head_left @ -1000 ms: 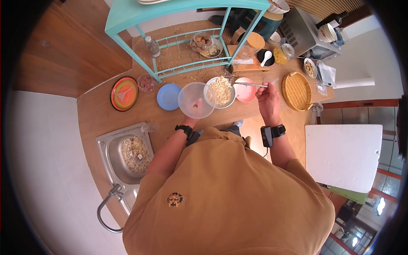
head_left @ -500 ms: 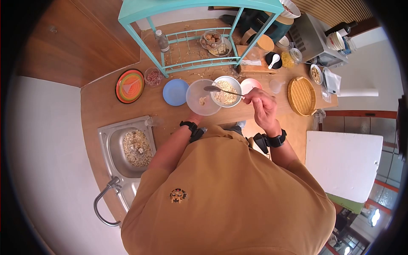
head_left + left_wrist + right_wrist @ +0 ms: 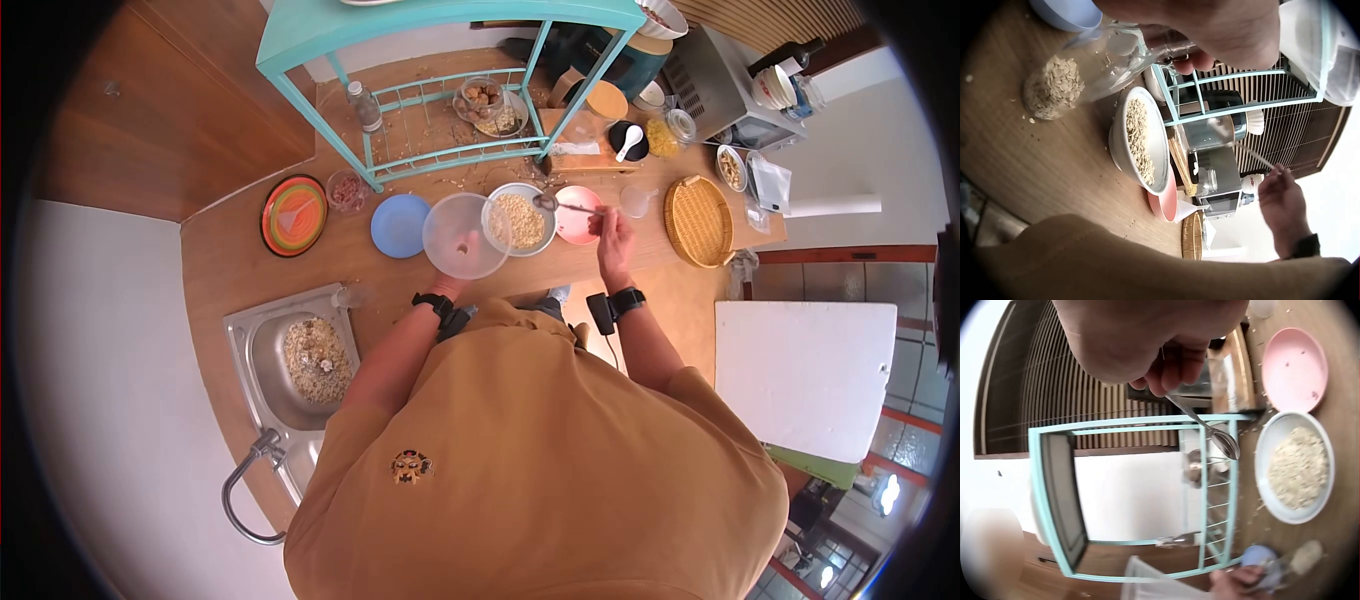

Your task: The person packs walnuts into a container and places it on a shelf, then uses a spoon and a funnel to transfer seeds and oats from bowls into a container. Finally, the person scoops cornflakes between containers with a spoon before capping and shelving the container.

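Observation:
My left hand (image 3: 450, 285) grips the neck of a clear glass bottle (image 3: 1100, 72), which has oat flakes (image 3: 1057, 81) at its bottom. A wide translucent funnel (image 3: 450, 255) sits above that hand, its rim overlapping the white bowl in the head view. The white bowl (image 3: 1263, 465) holds more oat flakes. With my right hand (image 3: 616, 245) I pinch a metal spoon (image 3: 1222, 440) by its handle. Its bowl shows bare metal and hovers between the white bowl and a pink bowl (image 3: 1294, 369), which has a few dark bits inside.
A blue bowl (image 3: 398, 226) and a striped plate (image 3: 293, 215) stand at the left. A teal rack (image 3: 455, 154) rises behind the bowls. At the right lie a small plastic funnel (image 3: 636, 200) and a wicker basket (image 3: 698, 222). Oats lie in the sink (image 3: 270, 345).
My right hand brought the spoon left over the funnel half a second ago, then back right toward the pink bowl. The left hand keeps its hold below the funnel.

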Demonstrator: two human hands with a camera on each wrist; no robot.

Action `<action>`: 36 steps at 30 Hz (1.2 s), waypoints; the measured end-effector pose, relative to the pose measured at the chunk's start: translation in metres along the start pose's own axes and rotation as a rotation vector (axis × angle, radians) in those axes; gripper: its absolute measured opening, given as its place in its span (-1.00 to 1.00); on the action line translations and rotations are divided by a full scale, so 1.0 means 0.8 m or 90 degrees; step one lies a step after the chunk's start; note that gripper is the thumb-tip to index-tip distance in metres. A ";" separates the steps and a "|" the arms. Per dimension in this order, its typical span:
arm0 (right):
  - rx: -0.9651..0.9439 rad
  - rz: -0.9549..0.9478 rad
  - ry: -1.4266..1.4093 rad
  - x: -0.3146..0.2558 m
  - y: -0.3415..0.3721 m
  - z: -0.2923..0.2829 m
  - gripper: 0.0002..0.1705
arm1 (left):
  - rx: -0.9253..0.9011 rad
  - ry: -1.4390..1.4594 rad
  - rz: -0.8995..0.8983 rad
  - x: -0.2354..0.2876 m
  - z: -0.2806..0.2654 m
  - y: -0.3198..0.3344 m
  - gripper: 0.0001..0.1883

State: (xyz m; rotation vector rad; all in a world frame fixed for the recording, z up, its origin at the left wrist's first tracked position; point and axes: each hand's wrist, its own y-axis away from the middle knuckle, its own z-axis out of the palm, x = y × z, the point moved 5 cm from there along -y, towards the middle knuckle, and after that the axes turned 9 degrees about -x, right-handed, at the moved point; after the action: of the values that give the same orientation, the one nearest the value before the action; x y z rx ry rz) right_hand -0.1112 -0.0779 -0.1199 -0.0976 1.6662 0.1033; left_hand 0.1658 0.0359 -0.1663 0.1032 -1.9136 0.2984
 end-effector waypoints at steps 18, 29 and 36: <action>0.069 0.232 -0.378 0.135 0.030 -0.003 -0.67 | 0.035 -0.049 0.019 -0.012 0.003 0.002 -0.77; 0.052 0.206 -0.434 0.118 0.015 -0.022 -0.67 | 0.061 -0.041 0.004 -0.001 -0.002 0.001 -0.75; 0.029 0.165 -0.433 0.068 0.007 -0.023 -0.65 | 0.050 -0.027 -0.003 -0.004 -0.001 0.001 -0.77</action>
State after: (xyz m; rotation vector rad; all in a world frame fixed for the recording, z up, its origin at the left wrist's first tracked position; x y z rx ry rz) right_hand -0.1354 -0.0749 -0.1720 0.1739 0.9929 0.2635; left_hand 0.1675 0.0364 -0.1689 0.1670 -1.9441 0.3715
